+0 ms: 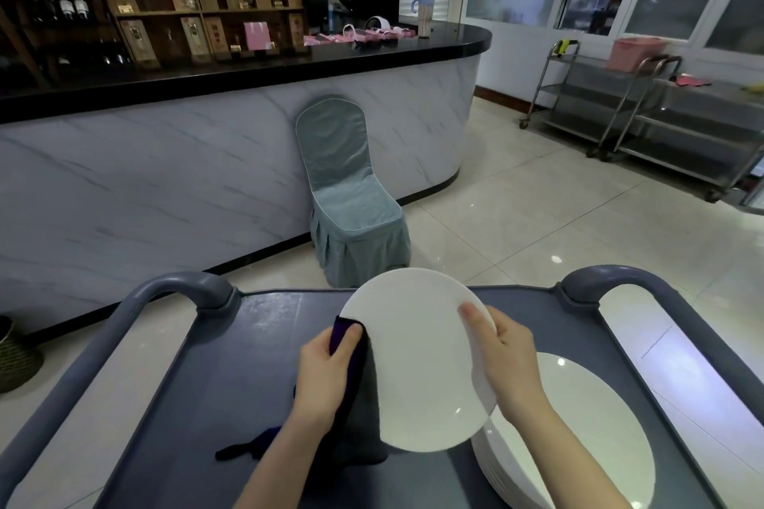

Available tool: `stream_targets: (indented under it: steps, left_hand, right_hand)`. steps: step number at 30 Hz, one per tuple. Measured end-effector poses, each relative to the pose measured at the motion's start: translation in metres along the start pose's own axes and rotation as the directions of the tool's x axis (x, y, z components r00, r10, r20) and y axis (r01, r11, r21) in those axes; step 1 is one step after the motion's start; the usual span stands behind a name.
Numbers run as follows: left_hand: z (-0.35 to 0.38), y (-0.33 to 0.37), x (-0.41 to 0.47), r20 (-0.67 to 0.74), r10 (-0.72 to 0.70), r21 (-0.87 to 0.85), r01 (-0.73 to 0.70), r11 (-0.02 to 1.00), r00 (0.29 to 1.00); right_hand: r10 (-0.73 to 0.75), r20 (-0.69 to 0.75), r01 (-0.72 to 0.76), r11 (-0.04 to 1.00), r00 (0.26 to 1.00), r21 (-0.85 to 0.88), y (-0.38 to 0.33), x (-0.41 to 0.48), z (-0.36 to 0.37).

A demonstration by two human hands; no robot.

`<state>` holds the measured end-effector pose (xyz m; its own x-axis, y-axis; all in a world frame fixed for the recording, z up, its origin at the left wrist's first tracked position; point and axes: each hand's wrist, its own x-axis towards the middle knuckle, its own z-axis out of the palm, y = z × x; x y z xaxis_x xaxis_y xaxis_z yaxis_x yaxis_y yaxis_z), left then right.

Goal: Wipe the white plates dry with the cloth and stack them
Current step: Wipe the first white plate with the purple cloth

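Glossy white plate [413,364], matt dark cloth [355,405].

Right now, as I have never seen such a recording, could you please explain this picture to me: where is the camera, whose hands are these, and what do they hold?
There is no machine here: a person works with two bare hands. The single picture comes from a camera worn on the person's head, looking forward and down.

The right hand grips the right edge of a white plate, which is held up above a grey-blue cart. The left hand holds a dark cloth against the plate's left edge, and the rest of the cloth reaches down onto the cart.

On the cart, at the lower right, lies a stack of white plates. Behind the cart stand a covered chair and a long counter with a marble pattern.
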<state>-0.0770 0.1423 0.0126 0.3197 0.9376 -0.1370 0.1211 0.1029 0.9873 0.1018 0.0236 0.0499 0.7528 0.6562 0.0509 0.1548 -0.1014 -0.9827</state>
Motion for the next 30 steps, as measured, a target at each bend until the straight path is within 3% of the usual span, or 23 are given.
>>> stream_targets:
  steps: [3,6,8,9,11,13,16,18,22,25,27,30]
  left_hand:
    - [-0.004,0.019,0.007,0.096,0.147,0.065,-0.154,0.986,0.984]
    - [-0.005,0.040,0.020,0.314,0.285,0.288,-0.377,0.880,0.906]
    - [-0.001,0.044,0.021,0.392,0.312,0.335,-0.451,0.827,0.865]
    - [0.000,0.045,0.021,0.367,0.327,0.314,-0.447,0.837,0.871]
    - [0.001,0.044,0.017,0.217,0.329,0.196,-0.371,0.908,0.919]
    - [0.006,0.038,0.010,0.033,0.200,-0.026,-0.199,0.980,0.979]
    - [0.022,0.017,-0.008,-0.101,-0.174,-0.364,0.127,0.923,0.979]
    - [0.030,0.006,-0.017,-0.144,-0.264,-0.433,0.179,0.883,0.954]
    - [0.017,0.012,-0.007,-0.180,-0.188,-0.367,0.111,0.924,0.966]
    - [-0.001,0.029,0.002,-0.164,0.060,-0.140,-0.084,0.987,0.985]
    - [-0.007,0.043,0.004,-0.006,0.247,0.023,-0.247,0.969,0.969]
    - [-0.003,0.057,0.008,0.245,0.383,0.195,-0.432,0.881,0.891]
  right_hand:
    - [-0.051,0.139,0.067,0.991,0.989,-0.114,-0.009,0.003,-0.007]
    - [-0.120,0.352,0.215,0.945,0.928,-0.244,-0.020,0.006,-0.004]
    - [-0.158,0.405,0.286,0.917,0.900,-0.277,-0.025,0.009,-0.001]
    - [-0.175,0.391,0.296,0.915,0.904,-0.274,-0.028,0.012,-0.002]
    - [-0.187,0.288,0.259,0.936,0.939,-0.237,-0.033,0.016,-0.006]
    - [-0.132,0.089,0.143,0.980,0.987,-0.136,-0.032,0.014,-0.003]
    - [0.116,-0.212,-0.062,0.967,0.970,0.248,-0.021,-0.004,0.020]
    - [0.215,-0.252,-0.114,0.925,0.944,0.363,-0.011,-0.019,0.031]
    - [0.161,-0.095,-0.138,0.968,0.982,0.208,0.000,-0.018,0.018]
    - [-0.003,0.058,0.000,0.998,0.998,0.055,-0.016,0.004,-0.007]
    - [-0.098,0.232,0.115,0.992,0.968,-0.061,-0.033,0.018,-0.017]
    - [-0.109,0.534,0.313,0.898,0.839,-0.309,-0.051,0.024,-0.010]
